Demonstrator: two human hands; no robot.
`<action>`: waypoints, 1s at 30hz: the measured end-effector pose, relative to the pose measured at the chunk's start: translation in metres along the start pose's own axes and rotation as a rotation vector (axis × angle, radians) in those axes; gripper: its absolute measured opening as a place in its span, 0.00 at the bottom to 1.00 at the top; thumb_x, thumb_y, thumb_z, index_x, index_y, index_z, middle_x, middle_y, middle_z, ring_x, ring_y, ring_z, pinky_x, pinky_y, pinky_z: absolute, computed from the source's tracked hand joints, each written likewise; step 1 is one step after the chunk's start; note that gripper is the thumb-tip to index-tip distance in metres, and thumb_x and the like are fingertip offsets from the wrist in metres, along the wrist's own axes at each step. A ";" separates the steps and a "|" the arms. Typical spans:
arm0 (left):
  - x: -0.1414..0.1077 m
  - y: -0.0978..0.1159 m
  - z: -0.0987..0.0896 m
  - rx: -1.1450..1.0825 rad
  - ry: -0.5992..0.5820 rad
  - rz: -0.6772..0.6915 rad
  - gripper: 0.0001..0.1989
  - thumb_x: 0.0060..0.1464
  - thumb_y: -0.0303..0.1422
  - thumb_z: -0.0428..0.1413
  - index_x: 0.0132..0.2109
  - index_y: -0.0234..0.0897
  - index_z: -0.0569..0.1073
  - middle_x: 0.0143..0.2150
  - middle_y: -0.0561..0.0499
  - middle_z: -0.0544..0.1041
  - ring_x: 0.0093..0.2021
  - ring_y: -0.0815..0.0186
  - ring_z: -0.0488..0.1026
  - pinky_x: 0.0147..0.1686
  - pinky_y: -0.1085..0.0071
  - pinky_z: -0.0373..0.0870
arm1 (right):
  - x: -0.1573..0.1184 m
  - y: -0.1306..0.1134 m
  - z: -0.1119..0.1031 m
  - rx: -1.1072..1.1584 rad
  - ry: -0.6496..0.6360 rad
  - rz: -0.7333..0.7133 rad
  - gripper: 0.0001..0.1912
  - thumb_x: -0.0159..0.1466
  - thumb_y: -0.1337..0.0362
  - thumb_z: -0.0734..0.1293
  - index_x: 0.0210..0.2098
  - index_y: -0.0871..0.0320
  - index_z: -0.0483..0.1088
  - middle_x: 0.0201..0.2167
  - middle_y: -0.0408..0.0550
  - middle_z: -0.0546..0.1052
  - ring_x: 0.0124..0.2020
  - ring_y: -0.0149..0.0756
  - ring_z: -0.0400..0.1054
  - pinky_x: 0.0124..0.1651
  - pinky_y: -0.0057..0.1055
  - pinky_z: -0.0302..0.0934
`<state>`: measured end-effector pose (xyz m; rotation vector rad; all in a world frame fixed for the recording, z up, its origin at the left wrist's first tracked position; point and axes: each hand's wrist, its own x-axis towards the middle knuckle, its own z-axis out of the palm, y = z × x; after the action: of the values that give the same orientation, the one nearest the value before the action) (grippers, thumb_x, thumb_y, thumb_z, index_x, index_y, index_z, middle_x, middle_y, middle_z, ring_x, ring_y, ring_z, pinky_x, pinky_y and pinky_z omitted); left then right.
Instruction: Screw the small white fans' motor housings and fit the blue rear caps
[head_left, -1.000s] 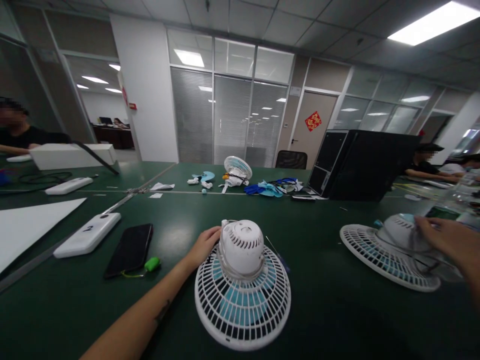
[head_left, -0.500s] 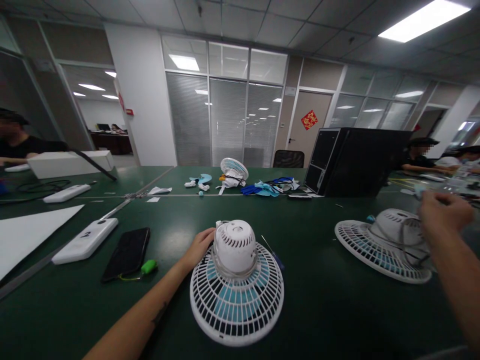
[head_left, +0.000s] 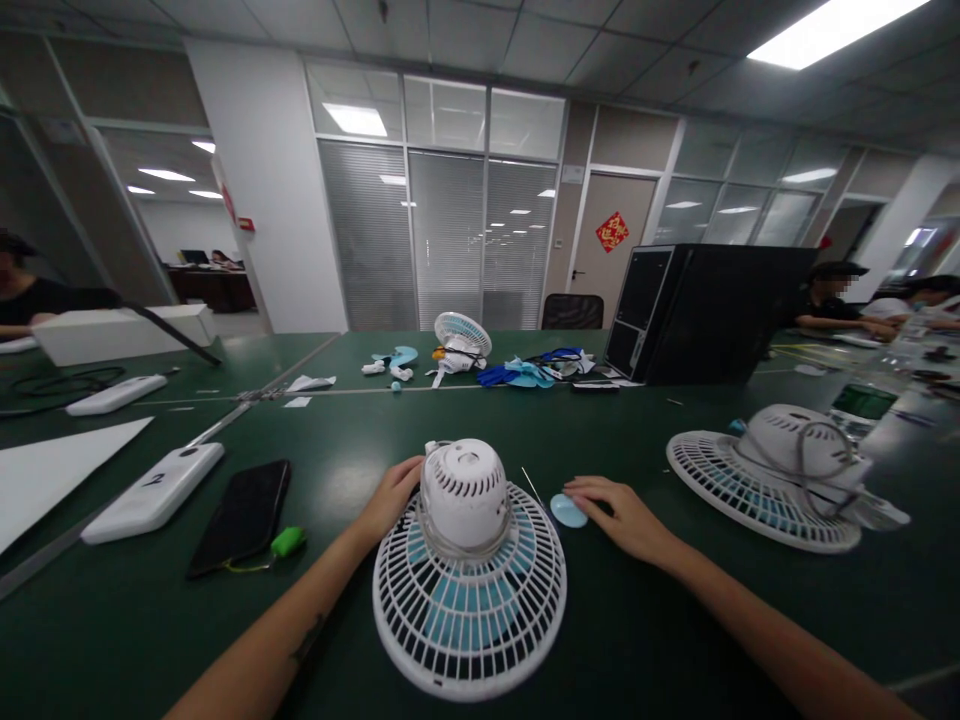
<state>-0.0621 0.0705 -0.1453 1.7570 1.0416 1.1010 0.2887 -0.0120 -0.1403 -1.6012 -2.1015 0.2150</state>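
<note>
A white fan (head_left: pixel 465 490) lies face down on the table in front of me, light-blue blades showing through its grille. My left hand (head_left: pixel 391 500) rests against the left side of its white housing, with the fingertips partly hidden behind it. To the right of the fan, my right hand (head_left: pixel 619 515) grips a small light-blue disc (head_left: pixel 569 511) by its edge, low over the table. A thin metal shaft, apparently a screwdriver (head_left: pixel 531 484), sticks out between fan and disc; its handle is mostly hidden. A second white fan (head_left: pixel 765 480) lies face down farther right, its cord looped.
On the green table (head_left: pixel 322 440) are a black phone (head_left: pixel 244 515) with a green tag and a white power bank (head_left: pixel 154 492). Farther back stand a small fan (head_left: pixel 462 343), blue gloves (head_left: pixel 525 373) and a black computer case (head_left: pixel 705 315). A bottle (head_left: pixel 862 400) stands at right. People sit at both sides.
My right hand has come from above the second fan to beside the near fan, bringing the light-blue disc. My left hand stays at the near fan.
</note>
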 end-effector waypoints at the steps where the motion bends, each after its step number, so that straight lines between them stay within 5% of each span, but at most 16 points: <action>1: 0.000 0.000 0.000 0.000 -0.005 0.002 0.26 0.53 0.52 0.51 0.41 0.36 0.81 0.44 0.47 0.83 0.49 0.51 0.75 0.54 0.61 0.69 | 0.001 0.008 -0.005 -0.046 0.008 0.013 0.20 0.69 0.54 0.57 0.50 0.52 0.76 0.51 0.45 0.78 0.53 0.40 0.72 0.56 0.41 0.66; 4: 0.000 0.000 -0.001 -0.005 -0.016 0.006 0.26 0.53 0.53 0.52 0.42 0.36 0.81 0.44 0.47 0.83 0.50 0.50 0.75 0.55 0.61 0.68 | 0.003 0.043 -0.029 -0.240 0.106 0.109 0.22 0.70 0.58 0.55 0.53 0.57 0.74 0.53 0.54 0.77 0.53 0.45 0.70 0.57 0.47 0.63; 8: 0.001 -0.002 -0.001 -0.016 -0.019 0.009 0.26 0.53 0.53 0.52 0.42 0.35 0.81 0.43 0.46 0.83 0.50 0.50 0.75 0.55 0.60 0.68 | -0.007 0.090 -0.058 -0.530 0.218 0.226 0.21 0.65 0.68 0.55 0.46 0.67 0.77 0.50 0.70 0.74 0.55 0.64 0.65 0.55 0.68 0.52; 15: 0.001 -0.004 0.000 -0.012 -0.017 0.006 0.27 0.54 0.53 0.52 0.43 0.35 0.81 0.44 0.45 0.83 0.50 0.51 0.75 0.54 0.61 0.68 | -0.017 0.116 -0.057 -0.664 0.159 0.140 0.17 0.64 0.68 0.57 0.33 0.60 0.77 0.48 0.61 0.76 0.54 0.57 0.65 0.56 0.59 0.53; 21: 0.000 0.000 -0.001 -0.009 -0.020 0.012 0.26 0.53 0.52 0.51 0.42 0.36 0.82 0.44 0.47 0.83 0.49 0.51 0.75 0.52 0.62 0.69 | -0.009 0.096 -0.051 -0.527 0.141 0.122 0.12 0.63 0.63 0.59 0.34 0.59 0.73 0.39 0.58 0.78 0.45 0.53 0.70 0.52 0.54 0.58; 26: 0.001 0.000 -0.001 -0.021 -0.023 0.015 0.25 0.53 0.51 0.52 0.41 0.36 0.82 0.44 0.47 0.83 0.49 0.51 0.75 0.54 0.62 0.68 | 0.006 0.041 -0.029 -0.255 -0.009 0.026 0.11 0.66 0.59 0.60 0.37 0.57 0.72 0.37 0.50 0.78 0.38 0.39 0.72 0.43 0.35 0.66; 30: 0.001 -0.002 -0.001 -0.021 -0.028 0.020 0.25 0.54 0.51 0.52 0.42 0.35 0.81 0.45 0.46 0.83 0.50 0.51 0.75 0.54 0.61 0.68 | 0.032 -0.001 -0.016 -0.109 -0.131 -0.051 0.10 0.66 0.61 0.63 0.38 0.57 0.75 0.38 0.47 0.78 0.40 0.36 0.72 0.44 0.32 0.66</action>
<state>-0.0629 0.0721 -0.1464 1.7643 0.9946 1.0931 0.2884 0.0154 -0.1168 -1.6329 -2.2860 0.1963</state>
